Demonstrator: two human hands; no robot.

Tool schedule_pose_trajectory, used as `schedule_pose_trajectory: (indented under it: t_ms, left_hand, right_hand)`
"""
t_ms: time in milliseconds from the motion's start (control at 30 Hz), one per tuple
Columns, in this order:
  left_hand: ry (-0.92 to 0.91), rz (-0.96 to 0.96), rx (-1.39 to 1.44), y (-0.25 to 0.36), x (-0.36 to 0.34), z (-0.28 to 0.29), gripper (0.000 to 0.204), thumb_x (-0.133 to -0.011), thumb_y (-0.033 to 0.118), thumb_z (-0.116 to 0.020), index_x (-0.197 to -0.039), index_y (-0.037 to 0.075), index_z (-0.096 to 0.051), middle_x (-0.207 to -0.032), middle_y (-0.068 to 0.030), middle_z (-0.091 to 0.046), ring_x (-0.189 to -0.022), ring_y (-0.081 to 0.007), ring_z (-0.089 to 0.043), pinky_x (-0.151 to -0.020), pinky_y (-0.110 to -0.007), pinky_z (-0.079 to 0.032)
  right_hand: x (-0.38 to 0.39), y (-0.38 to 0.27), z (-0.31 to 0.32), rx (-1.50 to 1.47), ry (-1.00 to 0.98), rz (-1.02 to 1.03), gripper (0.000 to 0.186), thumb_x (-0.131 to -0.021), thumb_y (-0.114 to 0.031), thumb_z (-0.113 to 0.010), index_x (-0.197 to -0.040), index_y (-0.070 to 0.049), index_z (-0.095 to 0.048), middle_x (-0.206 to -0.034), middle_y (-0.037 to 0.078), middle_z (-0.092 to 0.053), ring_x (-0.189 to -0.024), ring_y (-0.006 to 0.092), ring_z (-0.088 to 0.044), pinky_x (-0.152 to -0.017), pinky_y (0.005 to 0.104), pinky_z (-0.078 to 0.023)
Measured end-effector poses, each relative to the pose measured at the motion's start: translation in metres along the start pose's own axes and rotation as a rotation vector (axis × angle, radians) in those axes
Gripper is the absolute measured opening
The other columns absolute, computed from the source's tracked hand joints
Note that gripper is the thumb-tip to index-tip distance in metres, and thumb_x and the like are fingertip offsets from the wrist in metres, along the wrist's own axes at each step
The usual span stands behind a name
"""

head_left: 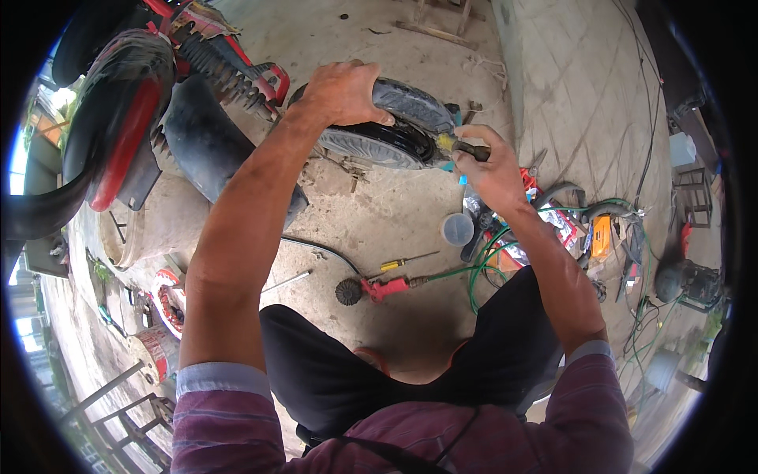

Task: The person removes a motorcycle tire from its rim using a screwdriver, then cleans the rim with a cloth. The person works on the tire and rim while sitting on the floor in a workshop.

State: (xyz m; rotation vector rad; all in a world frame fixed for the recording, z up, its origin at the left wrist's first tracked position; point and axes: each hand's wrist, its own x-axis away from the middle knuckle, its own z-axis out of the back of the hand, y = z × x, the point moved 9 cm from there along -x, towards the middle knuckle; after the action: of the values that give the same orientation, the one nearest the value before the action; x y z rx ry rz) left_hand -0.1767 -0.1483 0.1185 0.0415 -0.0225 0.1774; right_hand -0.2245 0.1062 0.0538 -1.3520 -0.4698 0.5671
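A motorcycle wheel with a dusty black tire stands on the floor in front of me. My left hand is closed over the tire's upper left part, thumb toward the wheel's middle and fingers partly hidden behind it. At the wheel's right end, my right hand is closed around a short tool with a dark handle. Its yellowish end is against or very near the tire; its exact kind cannot be made out. Part of the black rim shows between the tire's sides.
A red and black motorcycle takes up the left. Between my feet and the wheel lie a yellow screwdriver, a red air tool with a round wire brush and a small round tub. Green hose and piled tools lie at the right.
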Motion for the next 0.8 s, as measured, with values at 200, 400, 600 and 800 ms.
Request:
schedule_pose_trajectory:
  t_ms: [200, 400, 600, 800]
  left_hand:
    - [-0.022, 0.004, 0.018, 0.003, -0.001, -0.002, 0.076, -0.072, 0.056, -0.094, -0.122, 0.003, -0.073, -0.122, -0.0227, -0.077, -0.118, -0.0440, -0.072, -0.103, -0.052, -0.056]
    - [-0.060, 0.058, 0.038, 0.003, -0.012, 0.000, 0.081, -0.070, 0.059, -0.094, -0.124, 0.003, -0.073, -0.118, -0.0225, -0.078, -0.117, -0.0435, -0.073, -0.103, -0.053, -0.056]
    - [-0.053, 0.061, 0.034, -0.011, -0.027, -0.009, 0.087, -0.073, 0.064, -0.092, -0.133, 0.003, -0.072, -0.124, -0.0208, -0.077, -0.119, -0.0418, -0.072, -0.104, -0.053, -0.055]
    - [0.284, -0.021, 0.139, -0.001, -0.004, -0.004, 0.075, -0.083, 0.051, -0.089, -0.140, 0.007, -0.068, -0.141, -0.0166, -0.065, -0.135, -0.0381, -0.059, -0.114, -0.051, -0.047]
  right_hand:
    - [-0.033, -0.072, 0.002, 0.259, 0.379, 0.586, 0.018, -0.095, -0.018, -0.081, -0.107, -0.006, -0.077, -0.077, 0.012, -0.077, -0.072, 0.0203, -0.078, -0.067, 0.0341, -0.058]
    - [-0.116, -0.077, -0.011, -0.016, 0.361, 0.201, 0.028, -0.095, -0.026, -0.075, -0.109, -0.003, -0.081, -0.082, 0.013, -0.079, -0.076, 0.0262, -0.078, -0.074, 0.0397, -0.059]
    - [-0.162, -0.074, -0.014, 0.204, 0.208, 0.008, 0.045, -0.092, -0.038, -0.071, -0.113, -0.001, -0.083, -0.089, 0.017, -0.081, -0.087, 0.0320, -0.078, -0.085, 0.0420, -0.059]
    - [-0.163, -0.071, -0.020, 0.212, 0.192, -0.013, 0.041, -0.089, -0.034, -0.069, -0.111, -0.002, -0.082, -0.099, 0.021, -0.081, -0.093, 0.0359, -0.077, -0.088, 0.0444, -0.059]
